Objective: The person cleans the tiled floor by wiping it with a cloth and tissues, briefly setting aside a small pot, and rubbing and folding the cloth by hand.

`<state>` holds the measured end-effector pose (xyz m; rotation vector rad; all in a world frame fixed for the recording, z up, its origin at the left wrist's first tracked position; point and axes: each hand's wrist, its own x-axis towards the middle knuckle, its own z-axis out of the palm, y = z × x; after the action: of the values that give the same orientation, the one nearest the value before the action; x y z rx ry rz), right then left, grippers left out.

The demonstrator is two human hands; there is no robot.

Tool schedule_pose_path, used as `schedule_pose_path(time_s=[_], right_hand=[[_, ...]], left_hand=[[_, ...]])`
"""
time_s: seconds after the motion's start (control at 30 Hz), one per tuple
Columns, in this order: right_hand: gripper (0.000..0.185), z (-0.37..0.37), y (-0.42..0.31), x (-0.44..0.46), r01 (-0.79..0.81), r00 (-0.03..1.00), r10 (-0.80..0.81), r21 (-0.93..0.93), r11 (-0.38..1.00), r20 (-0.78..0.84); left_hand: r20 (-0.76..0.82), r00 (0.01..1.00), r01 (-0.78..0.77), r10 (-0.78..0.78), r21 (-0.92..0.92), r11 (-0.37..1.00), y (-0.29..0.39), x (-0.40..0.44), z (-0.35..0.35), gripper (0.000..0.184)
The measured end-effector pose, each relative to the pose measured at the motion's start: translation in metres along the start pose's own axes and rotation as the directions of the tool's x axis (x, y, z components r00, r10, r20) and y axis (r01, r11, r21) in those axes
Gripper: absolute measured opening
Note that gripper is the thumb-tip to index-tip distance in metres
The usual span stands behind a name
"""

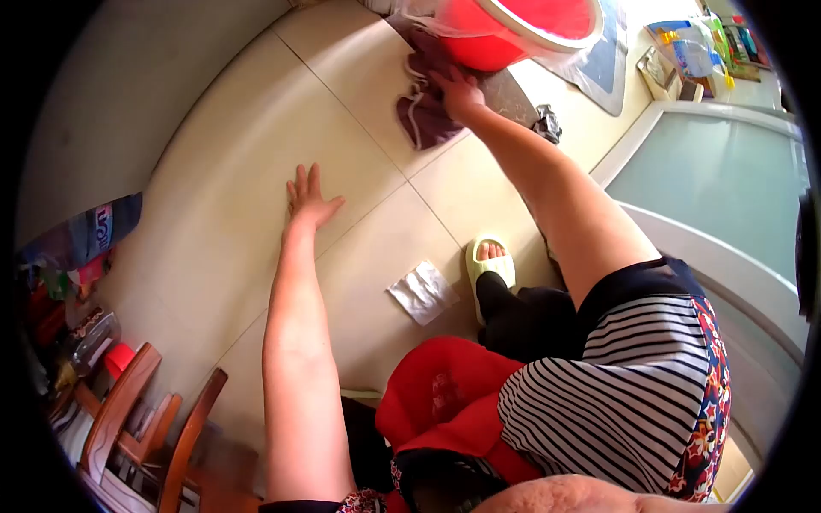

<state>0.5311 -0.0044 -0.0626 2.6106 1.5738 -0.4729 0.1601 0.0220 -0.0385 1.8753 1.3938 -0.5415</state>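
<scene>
My right hand [462,96] reaches out to the far side and presses on a dark maroon cloth [428,124] with pale trim, bunched on the floor. Its fingers dig into the folds, and some of the cloth lies under the hand. Nearer the middle, my left hand [314,203] has its fingers spread over the pale floor tiles [231,171], with nothing in it. Whether the left palm bears on the tile I cannot tell. A red bucket [487,47] with a white rim stands just beyond the cloth.
A crumpled silvery packet [423,292] lies near my slippered foot [492,256]. A black scrap [547,124] is beside the right forearm. A frosted glass door [710,162] stands at right, wooden chair parts [128,402] at lower left, a grey mat [603,68] past the bucket.
</scene>
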Motion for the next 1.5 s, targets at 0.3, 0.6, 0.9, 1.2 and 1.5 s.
schedule_pose_path(time_s=[0.3, 0.6, 0.9, 1.2, 1.5], right_hand=[[0.04, -0.015, 0.101, -0.086, -0.247, 0.963, 0.262, -0.183, 0.952, 0.063], [0.049, -0.038, 0.042, -0.149, 0.086, 0.89, 0.004, 0.177, 0.98, -0.455], [0.04, -0.022, -0.138, -0.271, 0.79, 0.609, -0.617, 0.449, 0.416, -0.499], [0.048, 0.084, -0.194, -0.377, 0.983, 0.156, -0.9, 0.028, 0.183, 0.407], [0.049, 0.088, -0.22, -0.312, 0.908, 0.405, -0.83, -0.063, 0.414, 0.382]], left_hand=[[-0.309, 0.943, -0.154, 0.127, -0.065, 0.986, -0.006, -0.101, 0.086, 0.101], [-0.396, 0.904, -0.276, 0.159, -0.257, 0.926, 0.007, -0.225, 0.166, 0.097], [-0.175, 0.966, -0.164, -0.19, -0.984, 0.072, 0.016, -0.281, 0.164, 0.084], [0.195, 0.942, 0.001, -0.274, -0.817, -0.577, -0.052, -0.254, 0.223, 0.065], [-0.026, 0.93, -0.189, -0.366, -0.888, -0.418, -0.021, -0.212, 0.185, 0.075]])
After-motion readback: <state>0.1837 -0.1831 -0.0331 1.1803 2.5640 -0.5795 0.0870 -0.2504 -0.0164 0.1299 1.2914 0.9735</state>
